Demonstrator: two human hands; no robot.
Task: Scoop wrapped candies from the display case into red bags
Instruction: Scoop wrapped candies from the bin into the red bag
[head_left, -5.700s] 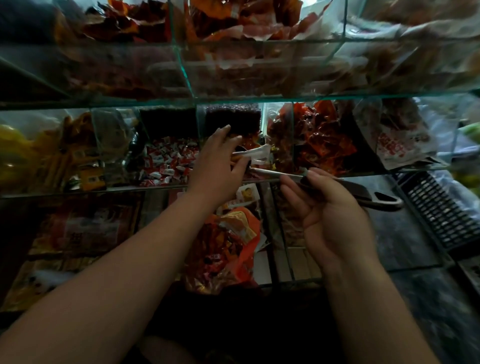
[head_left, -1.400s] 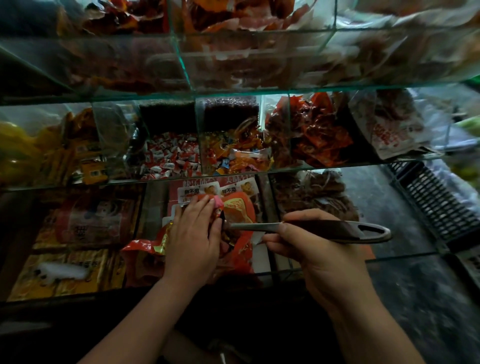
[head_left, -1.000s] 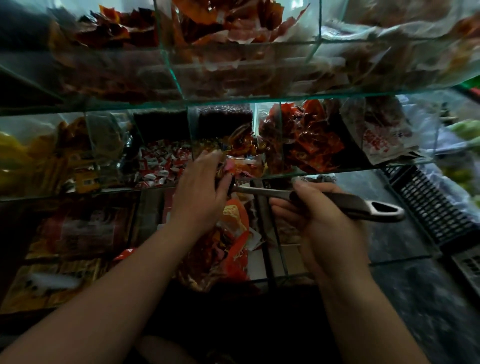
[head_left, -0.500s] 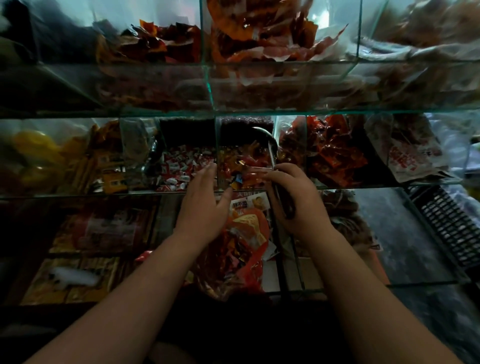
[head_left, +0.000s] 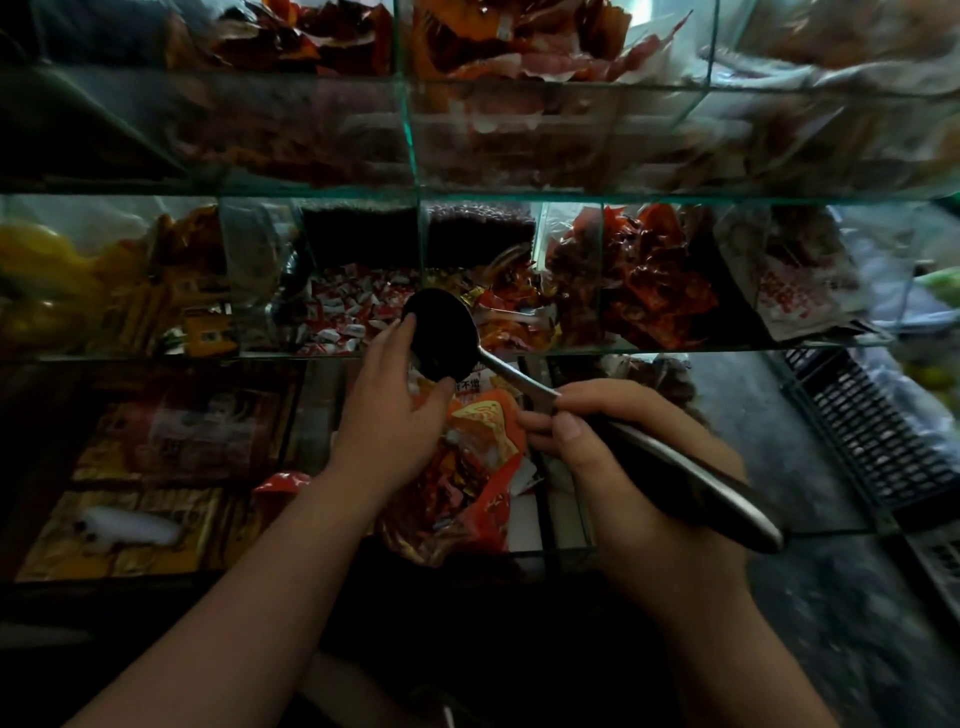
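We judge filling partway: right hand (head_left: 639, 467) clenched on the ladle (head_left: 441, 332), left hand (head_left: 389, 415) with straight fingers steadying its bowl over the red bag (head_left: 483, 452), already part-filled with candies (head_left: 444, 496).

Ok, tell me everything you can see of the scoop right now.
The scoop is a metal ladle: round dark bowl, thin neck, broad shiny handle. It lies slanted, bowl up-left just above the red bag, handle down-right. The right hand grips the handle near the neck; the left hand touches the bowl's rim with finger and thumb. Contents cannot be made out.
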